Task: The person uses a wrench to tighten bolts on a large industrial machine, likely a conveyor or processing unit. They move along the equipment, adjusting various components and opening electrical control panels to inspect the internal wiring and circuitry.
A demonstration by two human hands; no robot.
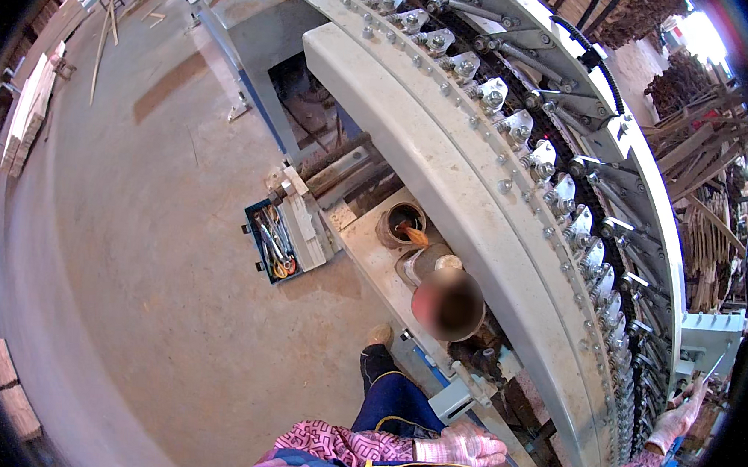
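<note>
My left hand (461, 445), in a pale pink-and-white glove, is low in the middle by the machine's near edge. Its fingers lie stretched out, and nothing shows in them. Far to the right, my gloved right hand (676, 423) reaches past the long curved machine (480, 180) to a pale blue-grey bracket (710, 333) at its end. The fingers are closed around a thin rod-like tool (716, 364), whose far end points up at the bracket. The picture's bent rim makes its kind hard to tell.
A brown-stained pot (389, 228) with a brush (414, 233) stands on the machine's ledge beside other containers (426, 267). An open toolbox (264, 242) of hand tools sits on the floor. Wood strips (707, 245) are heaped beyond the chain, with boards (30, 118) at far left.
</note>
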